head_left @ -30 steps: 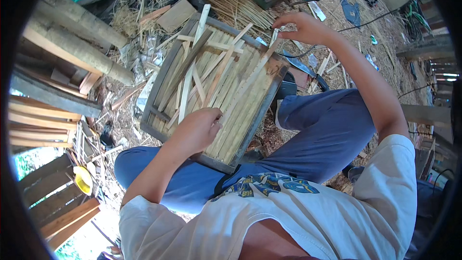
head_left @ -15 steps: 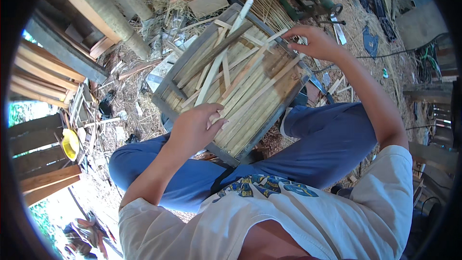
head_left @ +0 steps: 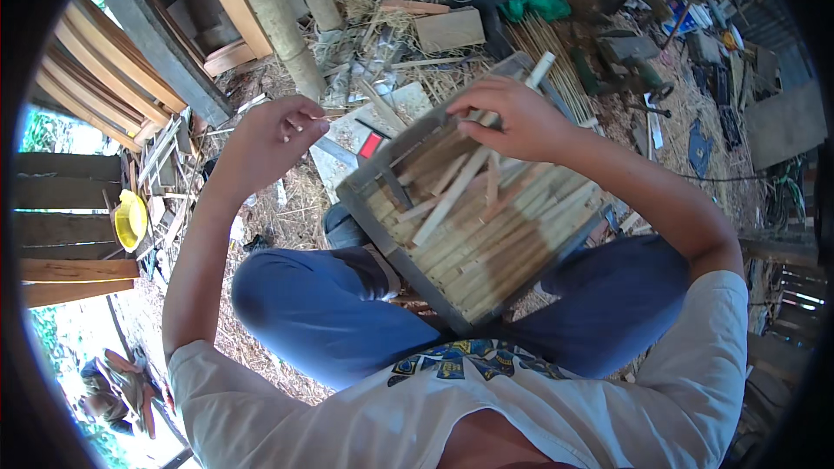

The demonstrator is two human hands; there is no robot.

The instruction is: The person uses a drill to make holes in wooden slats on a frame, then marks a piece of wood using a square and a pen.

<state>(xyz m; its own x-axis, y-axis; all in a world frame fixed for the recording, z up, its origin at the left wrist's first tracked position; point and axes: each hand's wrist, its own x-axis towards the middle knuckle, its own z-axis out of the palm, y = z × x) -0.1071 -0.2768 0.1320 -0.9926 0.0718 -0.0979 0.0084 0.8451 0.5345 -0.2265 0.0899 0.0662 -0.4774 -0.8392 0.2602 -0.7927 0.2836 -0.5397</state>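
Straw and pale wood scraps are covering the ground (head_left: 300, 191) of this cluttered work area, where round bamboo posts (head_left: 274, 22) are rising toward eleven o'clock. Taking the grey-framed, square wooden tray (head_left: 408, 269) as the dial's centre, a flat light-brown board (head_left: 450, 30) is lying at twelve, a bundle of thin tan sticks (head_left: 547, 56) at one, and a rounded yellow plastic container (head_left: 130, 220) far out at nine.

The tray itself is sitting between the person's blue-trousered legs (head_left: 300, 304), one corner pointing to six o'clock, its yellowish slatted base showing inside. A long, straight, pale wooden strip (head_left: 452, 195) is slanting across its middle from seven toward one, passing out of sight under the right hand. Just beside it, a narrow reddish-brown wooden strip (head_left: 512, 194) is lying toward three.

The right hand (head_left: 512, 126) is hovering over the tray's twelve-o'clock part, its grip standing moderately wide, thumb and fingers apart. Beyond the frame, between nine and ten, the left hand (head_left: 274, 143) is curling its fingers; whether that grip is holding anything thin, I cannot tell. At ten, between hand and frame, a small red-and-black object (head_left: 372, 144) is lying.
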